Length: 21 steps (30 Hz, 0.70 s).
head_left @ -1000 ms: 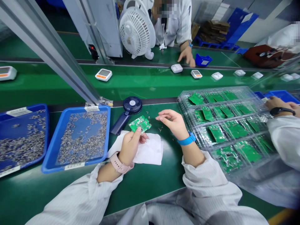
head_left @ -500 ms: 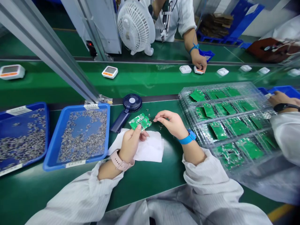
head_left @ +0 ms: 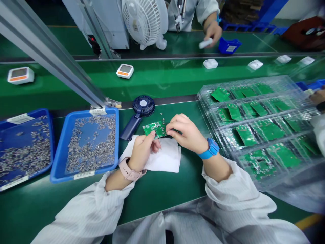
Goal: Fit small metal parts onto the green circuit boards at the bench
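My left hand [head_left: 145,149] grips a green circuit board [head_left: 155,128] by its near edge, thumb on top, above a folded white cloth [head_left: 165,159]. Against the board's right edge, the fingers of my right hand [head_left: 185,133] are pinched together. Whatever they hold, if anything, is too small or hidden to make out. A few tiny metal parts [head_left: 163,120] lie on the green table just past the board. Behind my left hand rests a dark blue handheld fan [head_left: 134,122].
Two blue trays of small metal parts, one nearer [head_left: 53,169] and one farther left [head_left: 52,142], flank my left arm. A clear plastic tray [head_left: 220,130] of circuit boards stands right. White devices [head_left: 125,71] sit on the green belt. Across it are a white fan [head_left: 144,22] and a co-worker's hand [head_left: 213,32].
My right hand has moved in from beside the board to its right edge. Across the belt, the co-worker's hand has lifted a white device off it. The view has shifted slightly.
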### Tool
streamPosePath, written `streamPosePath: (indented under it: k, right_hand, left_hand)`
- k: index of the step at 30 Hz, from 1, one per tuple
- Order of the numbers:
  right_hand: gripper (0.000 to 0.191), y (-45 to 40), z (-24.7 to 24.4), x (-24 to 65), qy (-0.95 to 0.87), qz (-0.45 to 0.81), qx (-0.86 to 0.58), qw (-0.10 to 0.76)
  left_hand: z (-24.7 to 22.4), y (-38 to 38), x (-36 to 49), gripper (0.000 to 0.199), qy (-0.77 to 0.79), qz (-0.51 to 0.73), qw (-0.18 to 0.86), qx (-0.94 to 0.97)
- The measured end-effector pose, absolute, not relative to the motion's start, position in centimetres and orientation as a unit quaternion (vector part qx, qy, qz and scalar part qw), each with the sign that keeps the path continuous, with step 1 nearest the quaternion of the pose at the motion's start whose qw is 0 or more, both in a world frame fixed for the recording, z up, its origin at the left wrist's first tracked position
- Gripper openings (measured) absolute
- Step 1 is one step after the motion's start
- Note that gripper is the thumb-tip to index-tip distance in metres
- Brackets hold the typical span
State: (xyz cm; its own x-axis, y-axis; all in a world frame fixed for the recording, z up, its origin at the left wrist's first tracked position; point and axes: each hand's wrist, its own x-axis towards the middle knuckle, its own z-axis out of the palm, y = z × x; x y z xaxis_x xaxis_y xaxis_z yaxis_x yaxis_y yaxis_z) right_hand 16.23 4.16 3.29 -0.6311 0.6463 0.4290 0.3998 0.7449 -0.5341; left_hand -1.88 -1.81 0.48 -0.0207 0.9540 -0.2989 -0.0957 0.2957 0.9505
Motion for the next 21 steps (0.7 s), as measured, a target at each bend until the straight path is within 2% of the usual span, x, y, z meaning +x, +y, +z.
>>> streamPosePath:
  k: [5, 16, 21]
  right_hand:
    - [0.018, 4.0, 2.9, 16.2, -0.901, 0.158, -0.308, 0.263]
    - [0.026, 3.8, 2.2, 15.9, -0.926, 0.064, -0.294, 0.226]
    - [0.027, 3.8, 1.6, 15.7, -0.934, 0.061, -0.273, 0.220]
  left_hand:
    - [0.5, -1.6, -1.9, 0.050, 0.563, 0.432, 0.582, 0.396]
    - [0.6, -1.6, -1.8, 0.051, 0.577, 0.410, 0.567, 0.421]
    - [0.5, -1.6, -1.8, 0.050, 0.589, 0.406, 0.561, 0.417]
